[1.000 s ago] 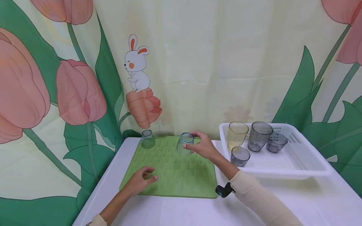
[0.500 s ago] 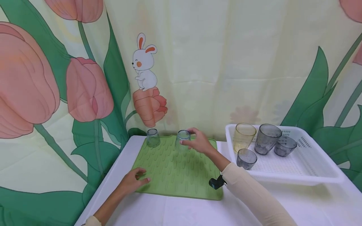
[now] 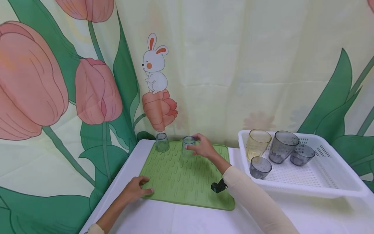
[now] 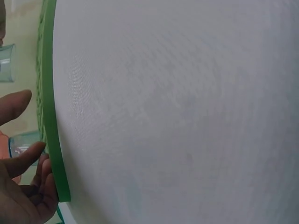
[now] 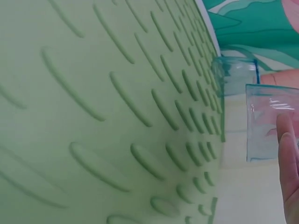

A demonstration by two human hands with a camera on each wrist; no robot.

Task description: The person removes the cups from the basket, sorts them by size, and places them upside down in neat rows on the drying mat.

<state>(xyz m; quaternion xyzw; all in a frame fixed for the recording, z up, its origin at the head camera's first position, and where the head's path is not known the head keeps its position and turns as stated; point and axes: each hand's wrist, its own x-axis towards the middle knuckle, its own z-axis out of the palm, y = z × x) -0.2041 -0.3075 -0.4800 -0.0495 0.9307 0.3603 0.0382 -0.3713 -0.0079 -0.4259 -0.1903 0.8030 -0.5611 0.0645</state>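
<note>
My right hand [image 3: 203,148] holds a clear bluish glass [image 3: 187,150] between thumb and fingers, its narrower end up, over the back part of the green ridged mat [image 3: 187,182]. A gap shows between this glass [image 5: 264,123] and the mat in the right wrist view. To its left, a similar upside-down glass [image 3: 162,143] stands at the mat's back left corner. My left hand [image 3: 134,190] is at the front left corner of the mat, fingers loosely bent and holding nothing; whether it touches the mat, I cannot tell.
Right of the mat, a white basket [image 3: 309,191] contains a tall yellow glass [image 3: 257,144], a tall grey glass [image 3: 281,148] and two short grey glasses [image 3: 260,168] [image 3: 302,155]. Behind the white-covered table [image 3: 157,217] hangs a curtain printed with tulips and a rabbit.
The right hand has carried its glass leftward, closer to the standing glass. My left hand has shifted left to the mat's front corner. The head view has turned slightly.
</note>
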